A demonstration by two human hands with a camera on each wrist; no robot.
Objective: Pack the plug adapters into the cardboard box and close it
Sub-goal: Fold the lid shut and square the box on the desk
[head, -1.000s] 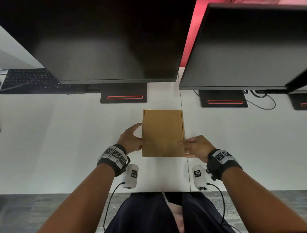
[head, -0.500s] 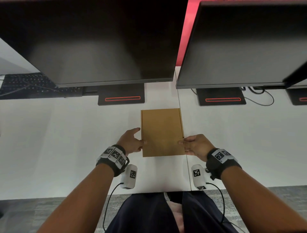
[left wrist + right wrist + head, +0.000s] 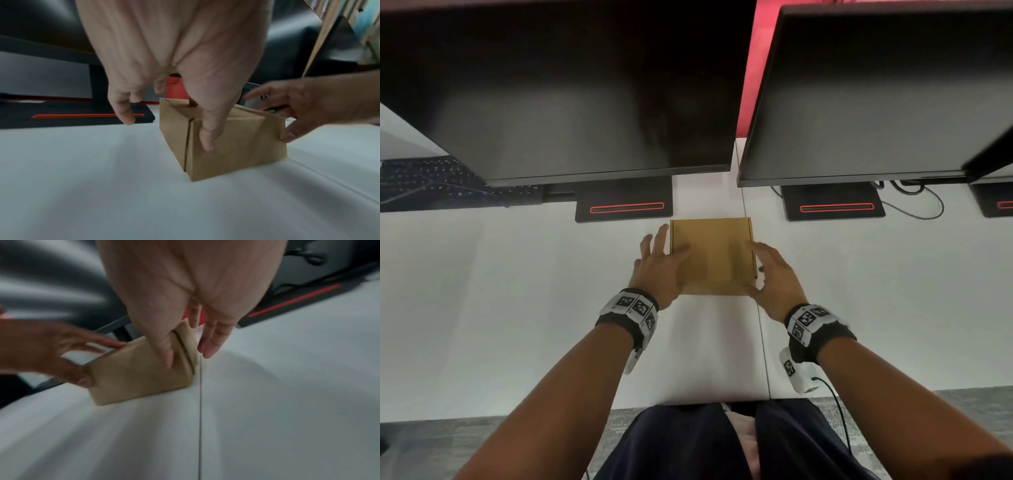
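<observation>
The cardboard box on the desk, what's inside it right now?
Cannot be seen: the cardboard box is closed, so its contents are hidden. Outside, the left hand and right hand touch its sides on the white desk.

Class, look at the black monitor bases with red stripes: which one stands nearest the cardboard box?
The left base, just beyond the cardboard box; the other fully visible base sits farther right, across the desk seam.

The cardboard box (image 3: pixel 714 255) sits closed on the table (image 3: pixel 500 291), in front of the gap between two monitors. The left monitor's base (image 3: pixel 624 198) lies just behind it. The left hand (image 3: pixel 657 270) is at its left side, the right hand (image 3: pixel 774 277) at its right. A keyboard (image 3: pixel 431 181) lies far left.
</observation>
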